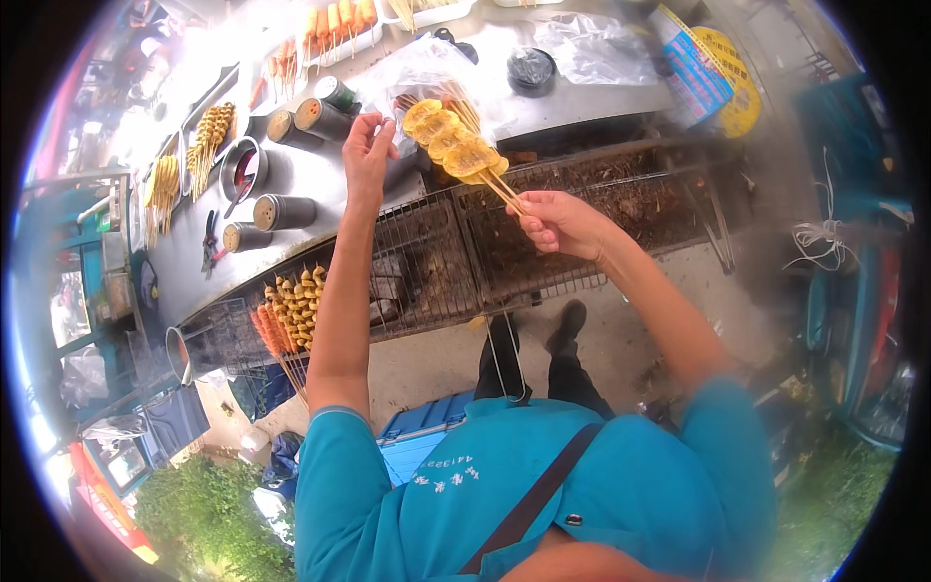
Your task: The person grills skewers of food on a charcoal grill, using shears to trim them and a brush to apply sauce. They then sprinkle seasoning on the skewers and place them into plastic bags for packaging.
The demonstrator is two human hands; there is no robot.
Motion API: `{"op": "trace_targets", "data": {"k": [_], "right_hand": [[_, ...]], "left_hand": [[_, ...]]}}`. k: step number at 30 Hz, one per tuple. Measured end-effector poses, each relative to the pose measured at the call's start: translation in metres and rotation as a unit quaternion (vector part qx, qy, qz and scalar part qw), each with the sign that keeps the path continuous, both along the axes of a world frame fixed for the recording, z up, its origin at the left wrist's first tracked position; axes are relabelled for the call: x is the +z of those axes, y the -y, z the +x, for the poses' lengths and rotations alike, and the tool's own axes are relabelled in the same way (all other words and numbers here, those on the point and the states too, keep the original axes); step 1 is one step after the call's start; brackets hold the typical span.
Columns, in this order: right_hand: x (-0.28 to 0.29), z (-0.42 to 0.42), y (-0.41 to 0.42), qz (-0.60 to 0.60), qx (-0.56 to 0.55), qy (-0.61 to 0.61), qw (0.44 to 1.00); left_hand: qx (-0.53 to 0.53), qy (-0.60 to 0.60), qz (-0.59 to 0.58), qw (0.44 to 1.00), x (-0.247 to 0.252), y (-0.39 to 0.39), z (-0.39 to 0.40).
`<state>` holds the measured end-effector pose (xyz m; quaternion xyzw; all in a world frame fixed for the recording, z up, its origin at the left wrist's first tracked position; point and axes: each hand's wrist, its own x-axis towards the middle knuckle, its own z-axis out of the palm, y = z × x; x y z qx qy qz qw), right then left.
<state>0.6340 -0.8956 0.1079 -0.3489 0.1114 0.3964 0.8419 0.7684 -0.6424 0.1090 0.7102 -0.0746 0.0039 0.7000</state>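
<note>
My right hand (556,224) grips the bare stick ends of skewers of yellow sliced food (454,142), which look like potato slices. The slices point up and left, over the mouth of a clear plastic bag (418,69). Inside the bag lie other skewers (454,98), partly covered by the slices. My left hand (371,145) is at the bag's left edge, thumb and fingers pinched on the thin plastic. Below both hands runs a long charcoal grill (429,269) with a wire grate. Meatball-like skewers (298,302) and orange-red skewers (270,329) rest at its left part.
On the steel table (182,280) stand shaker tins (285,212), a steel bowl with red sauce (244,169) and tongs or pliers (209,244). Trays of skewers (338,29) line the back. A black round container (531,71) is at right. A blue crate (422,429) sits on the ground.
</note>
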Motion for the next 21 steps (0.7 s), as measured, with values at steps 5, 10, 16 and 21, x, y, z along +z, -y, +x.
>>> {"op": "trace_targets", "data": {"k": [5, 10, 16, 21], "right_hand": [[-0.009, 0.025, -0.020, -0.007, -0.008, 0.025, 1.000], [-0.030, 0.054, -0.049, -0.013, -0.039, 0.045, 0.998], [-0.047, 0.110, -0.071, -0.143, -0.051, 0.112, 0.982], [-0.034, 0.105, -0.033, -0.613, -0.064, 0.402, 0.677]], "left_hand": [[0.008, 0.012, 0.002, 1.000, 0.000, -0.004, -0.002], [0.011, 0.006, -0.003, 1.000, -0.002, -0.005, -0.002], [-0.012, -0.003, 0.018, 1.000, -0.008, 0.002, -0.008], [0.094, 0.132, 0.282, 0.946, -0.016, -0.007, -0.026]]}}
